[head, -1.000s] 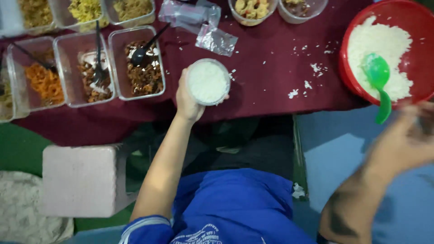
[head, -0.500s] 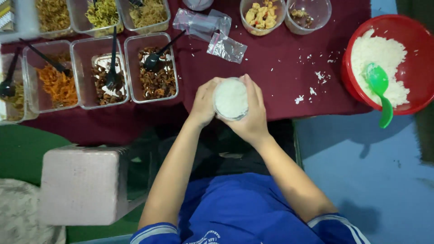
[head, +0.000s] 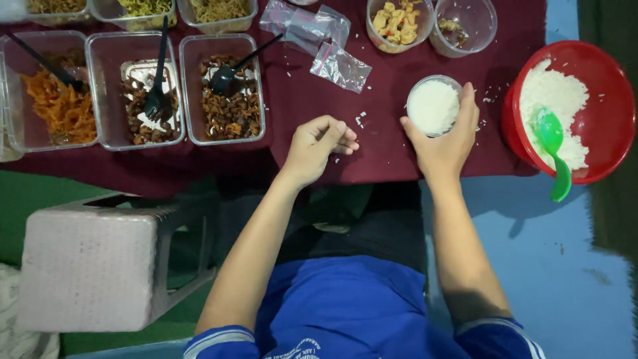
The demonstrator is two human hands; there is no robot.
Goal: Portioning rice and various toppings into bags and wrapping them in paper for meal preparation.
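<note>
My right hand (head: 444,143) grips a small clear cup of white rice (head: 433,105) over the maroon tablecloth (head: 392,153), just left of the red bowl of rice (head: 601,63) with a green spoon (head: 553,143) in it. My left hand (head: 318,145) hovers near the table's front edge with fingers loosely curled and holds nothing. It lies below the clear tub of brown food (head: 226,93) with a black spoon.
Clear tubs of orange shreds (head: 50,100) and dark food with a black fork (head: 136,93) line the left. Plastic bags (head: 312,36) and two round clear bowls (head: 399,23) sit at the back. A pale plastic stool (head: 93,262) stands lower left. Rice grains are scattered on the cloth.
Both hands held the rice cup at the centre; my right hand has carried it right toward the red bowl, and my left hand has let go.
</note>
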